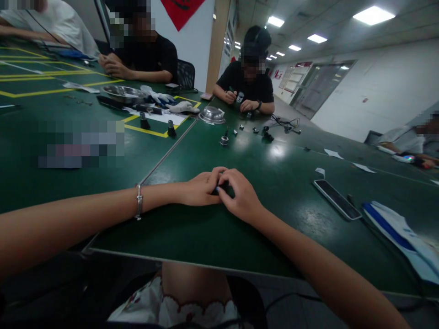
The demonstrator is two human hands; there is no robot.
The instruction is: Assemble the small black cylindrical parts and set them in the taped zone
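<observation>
Touching hands [242, 196] over green tabletop [192, 235], white wall [384, 77], ceiling lights [373, 15]

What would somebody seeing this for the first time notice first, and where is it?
Probably the left hand and right hand, meeting mid-picture over the green table; anything between their fingertips is too small to make out. A silver bracelet circles the left wrist. Farther off, a red hanging stands out at the top, and bright ceiling lights at upper right.
</observation>
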